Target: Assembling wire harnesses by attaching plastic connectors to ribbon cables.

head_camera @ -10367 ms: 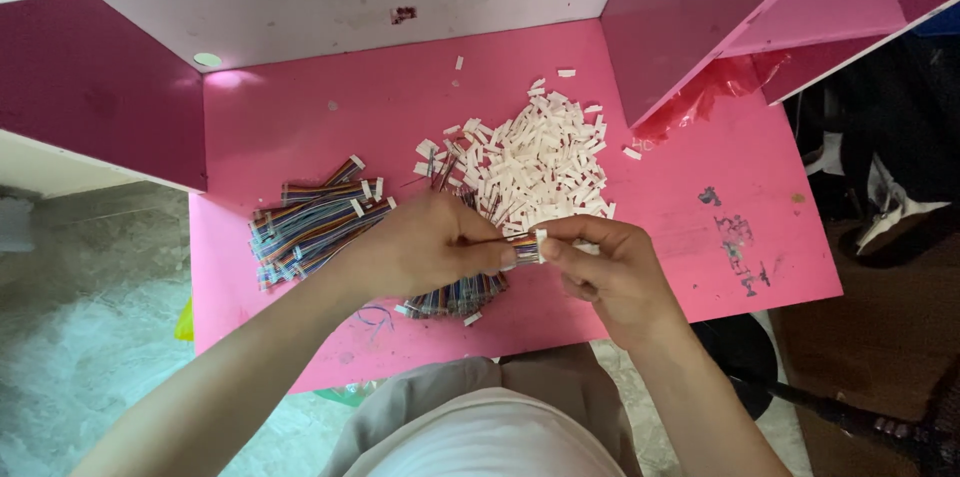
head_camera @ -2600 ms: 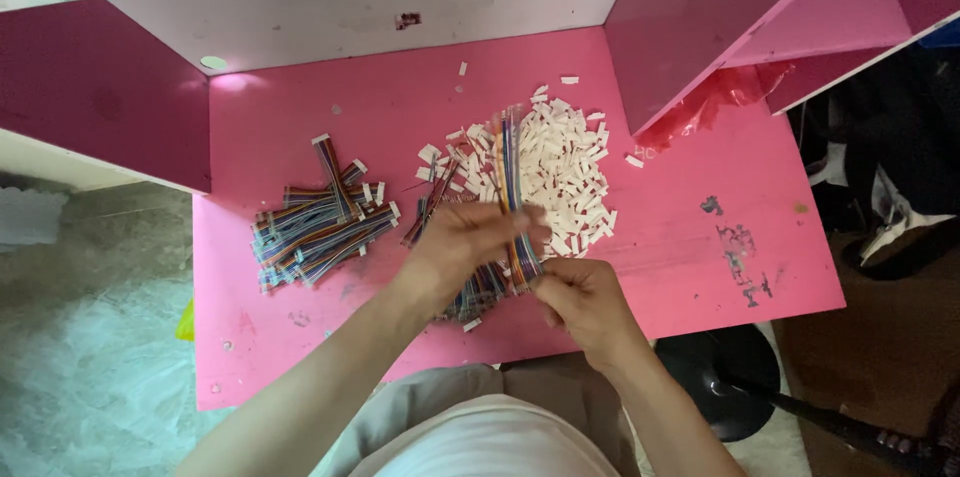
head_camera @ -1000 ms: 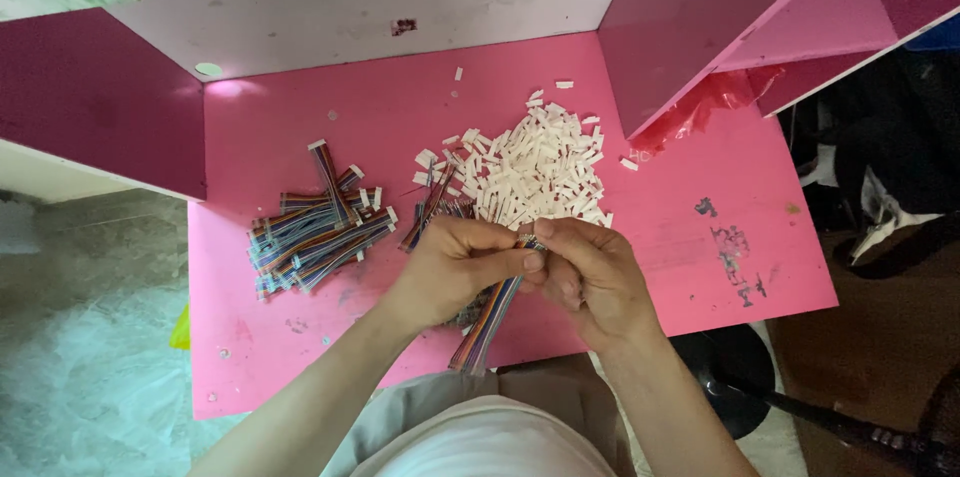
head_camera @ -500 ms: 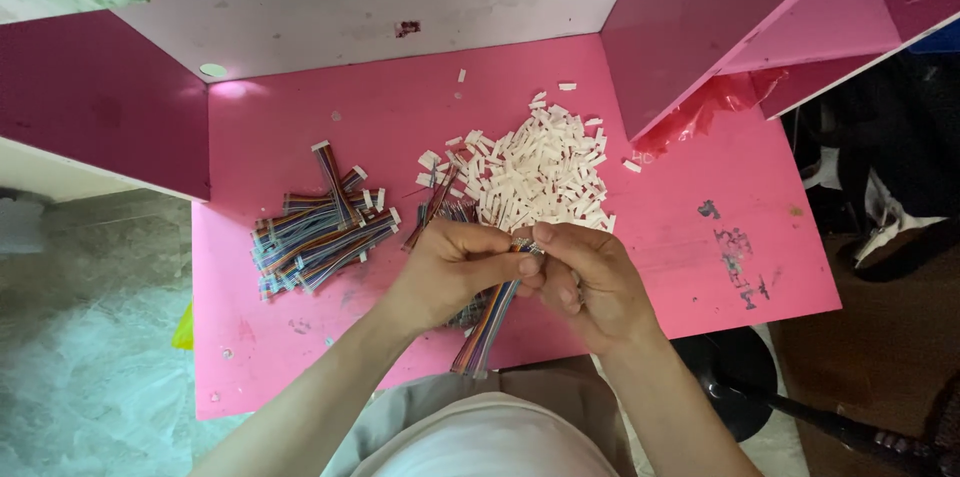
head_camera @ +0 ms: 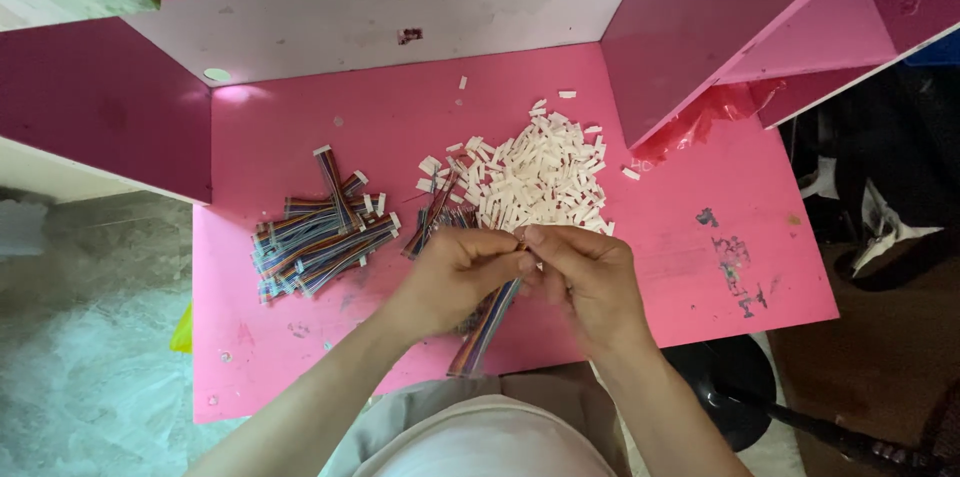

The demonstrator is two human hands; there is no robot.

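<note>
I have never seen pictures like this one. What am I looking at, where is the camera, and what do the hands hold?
The camera sits on a person's head and looks straight down, so you see that person's own arms and two bare hands from above. There is no machine. The surface is a pink table. On it lies a pile of small white plastic pieces, and to its left a bundle of short striped flat cables. The left hand and the right hand meet over the table's near edge. Together they pinch the top end of one striped cable, which hangs down toward the person. Whether a white piece sits between the fingertips is hidden.
</note>
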